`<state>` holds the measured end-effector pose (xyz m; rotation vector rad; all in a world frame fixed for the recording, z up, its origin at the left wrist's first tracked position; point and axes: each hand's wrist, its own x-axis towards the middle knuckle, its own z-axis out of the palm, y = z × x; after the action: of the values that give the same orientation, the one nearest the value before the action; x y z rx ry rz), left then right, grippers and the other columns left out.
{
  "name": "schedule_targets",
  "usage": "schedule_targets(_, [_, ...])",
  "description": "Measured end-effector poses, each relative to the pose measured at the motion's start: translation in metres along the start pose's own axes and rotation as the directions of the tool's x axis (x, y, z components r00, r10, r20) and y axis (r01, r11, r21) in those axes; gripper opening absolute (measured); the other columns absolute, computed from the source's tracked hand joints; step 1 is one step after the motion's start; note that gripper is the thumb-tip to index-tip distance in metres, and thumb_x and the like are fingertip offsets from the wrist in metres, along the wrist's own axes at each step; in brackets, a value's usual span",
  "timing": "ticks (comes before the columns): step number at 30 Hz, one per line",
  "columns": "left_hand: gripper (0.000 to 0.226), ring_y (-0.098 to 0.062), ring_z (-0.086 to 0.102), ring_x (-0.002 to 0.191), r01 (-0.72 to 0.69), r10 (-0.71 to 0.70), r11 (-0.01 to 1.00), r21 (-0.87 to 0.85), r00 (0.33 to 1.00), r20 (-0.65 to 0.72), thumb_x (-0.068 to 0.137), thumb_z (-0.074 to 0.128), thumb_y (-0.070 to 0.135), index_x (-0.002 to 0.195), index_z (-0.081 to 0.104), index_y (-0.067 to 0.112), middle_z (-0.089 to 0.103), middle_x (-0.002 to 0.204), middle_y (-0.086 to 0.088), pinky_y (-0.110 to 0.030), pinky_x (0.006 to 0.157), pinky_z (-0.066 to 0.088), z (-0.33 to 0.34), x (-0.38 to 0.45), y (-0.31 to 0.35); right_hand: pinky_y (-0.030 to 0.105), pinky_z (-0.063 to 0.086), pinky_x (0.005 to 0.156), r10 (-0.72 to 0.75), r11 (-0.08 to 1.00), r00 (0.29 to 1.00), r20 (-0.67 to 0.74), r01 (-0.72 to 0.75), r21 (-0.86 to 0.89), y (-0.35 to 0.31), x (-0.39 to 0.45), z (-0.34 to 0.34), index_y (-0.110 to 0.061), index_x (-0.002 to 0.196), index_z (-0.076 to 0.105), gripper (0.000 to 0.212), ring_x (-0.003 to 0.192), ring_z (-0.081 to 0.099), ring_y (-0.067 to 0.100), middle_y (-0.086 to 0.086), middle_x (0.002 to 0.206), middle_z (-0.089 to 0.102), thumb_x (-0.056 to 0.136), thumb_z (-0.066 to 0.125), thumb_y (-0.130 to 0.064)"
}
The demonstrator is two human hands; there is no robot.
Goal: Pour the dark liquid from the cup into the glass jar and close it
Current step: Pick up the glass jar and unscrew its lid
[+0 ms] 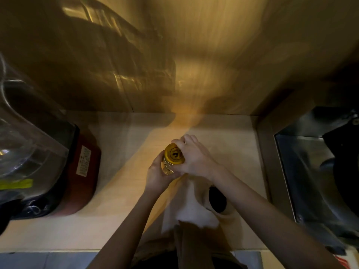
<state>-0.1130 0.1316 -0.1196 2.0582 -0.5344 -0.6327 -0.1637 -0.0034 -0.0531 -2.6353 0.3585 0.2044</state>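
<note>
A glass jar [167, 168] stands on the pale countertop [116, 191], seen from above with a yellow lid [173, 156] resting on its mouth. My left hand [157, 174] wraps around the jar's side from the left. My right hand [194, 158] grips the lid's right edge with fingers curled over its far rim. Close in front of the jar, under my right forearm, stands the cup [217, 199] with dark liquid in it. The jar's contents are hidden by the lid and hands.
A blender [29, 144] with a clear jug on a red and black base [85, 171] stands at the left. A steel sink [310, 171] holding a dark pan lies at the right. A wooden wall rises behind the counter.
</note>
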Motion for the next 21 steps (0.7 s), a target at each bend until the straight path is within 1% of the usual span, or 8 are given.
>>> schedule_targets(5, [0.09, -0.017, 0.053, 0.115, -0.009, 0.009, 1.0, 0.015, 1.0, 0.024, 0.058, 0.08, 0.04, 0.135, 0.039, 0.018, 0.057, 0.13, -0.004, -0.025, 0.088, 0.043, -0.002, -0.001, 0.001, 0.036, 0.043, 0.094, 0.1, 0.922, 0.994, 0.039, -0.107, 0.372, 0.015, 0.011, -0.017, -0.02, 0.122, 0.055, 0.06, 0.112, 0.044, 0.02, 0.009, 0.118, 0.051, 0.071, 0.075, -0.044])
schedule_targets(8, [0.088, -0.015, 0.052, 0.116, -0.014, 0.013, 1.0, 0.011, 1.0, 0.023, 0.058, 0.081, 0.039, 0.134, 0.04, 0.02, 0.057, 0.129, -0.001, -0.022, 0.089, 0.039, -0.002, 0.0, 0.0, 0.027, 0.043, 0.077, 0.224, 0.645, 0.968, 0.112, -0.233, 0.728, 0.028, 0.015, -0.026, -0.027, 0.104, 0.065, 0.031, 0.096, 0.053, 0.015, 0.004, 0.108, 0.058, 0.075, 0.071, -0.035])
schedule_targets(10, [0.089, -0.015, 0.051, 0.118, -0.004, 0.004, 1.0, 0.019, 1.0, 0.019, 0.057, 0.081, 0.042, 0.133, 0.041, 0.021, 0.057, 0.13, 0.001, -0.022, 0.089, 0.039, -0.001, 0.001, -0.001, 0.025, 0.041, 0.063, 0.308, 0.461, 0.939, 0.152, -0.287, 0.84, 0.041, 0.017, -0.026, -0.029, 0.086, 0.066, 0.006, 0.08, 0.055, 0.012, -0.001, 0.091, 0.061, 0.081, 0.061, -0.03])
schedule_targets(11, [0.09, -0.015, 0.051, 0.118, 0.004, -0.004, 1.0, 0.028, 1.0, 0.014, 0.056, 0.081, 0.042, 0.134, 0.04, 0.02, 0.057, 0.13, 0.0, -0.023, 0.089, 0.039, 0.0, 0.001, -0.003, 0.024, 0.039, 0.056, 0.354, 0.364, 0.917, 0.186, -0.318, 0.875, 0.048, 0.017, -0.023, -0.027, 0.081, 0.064, 0.009, 0.071, 0.056, 0.012, -0.002, 0.085, 0.059, 0.086, 0.057, -0.026])
schedule_targets(13, [0.091, -0.017, 0.052, 0.118, 0.013, -0.013, 0.999, 0.039, 1.0, 0.001, 0.056, 0.081, 0.041, 0.134, 0.04, 0.019, 0.057, 0.131, -0.001, -0.024, 0.09, 0.041, 0.001, 0.002, -0.004, 0.023, 0.042, 0.046, 0.439, 0.156, 0.837, 0.327, -0.429, 0.89, 0.063, 0.017, -0.014, -0.023, 0.084, 0.062, 0.014, 0.058, 0.058, 0.018, 0.001, 0.081, 0.058, 0.09, 0.05, -0.027])
schedule_targets(15, [0.091, -0.016, 0.052, 0.118, 0.015, -0.015, 0.999, 0.042, 1.0, -0.01, 0.056, 0.082, 0.039, 0.135, 0.04, 0.019, 0.057, 0.131, -0.001, -0.023, 0.089, 0.04, 0.002, 0.002, -0.005, 0.028, 0.051, 0.054, 0.464, 0.027, 0.749, 0.474, -0.546, 0.837, 0.077, 0.014, -0.003, -0.019, 0.093, 0.06, 0.018, 0.059, 0.057, 0.026, 0.007, 0.082, 0.059, 0.09, 0.05, -0.034])
schedule_targets(19, [0.092, -0.007, 0.049, 0.113, 0.017, -0.017, 0.999, 0.035, 1.0, -0.007, 0.056, 0.082, 0.038, 0.135, 0.04, 0.02, 0.057, 0.131, -0.001, -0.021, 0.089, 0.039, 0.002, 0.002, -0.005, 0.037, 0.054, 0.073, 0.514, 0.049, 0.637, 0.575, -0.691, 0.721, 0.096, 0.013, 0.021, -0.012, 0.104, 0.059, 0.035, 0.068, 0.064, 0.031, 0.015, 0.086, 0.065, 0.086, 0.054, -0.042])
schedule_targets(21, [0.091, -0.004, 0.047, 0.111, 0.026, -0.026, 0.999, 0.032, 1.0, -0.008, 0.055, 0.082, 0.038, 0.134, 0.04, 0.02, 0.057, 0.13, 0.0, -0.02, 0.088, 0.038, 0.001, 0.001, -0.004, 0.04, 0.055, 0.071, 0.55, 0.065, 0.63, 0.548, -0.687, 0.724, 0.099, 0.014, 0.028, -0.01, 0.106, 0.058, 0.039, 0.07, 0.065, 0.035, 0.017, 0.086, 0.064, 0.086, 0.057, -0.043])
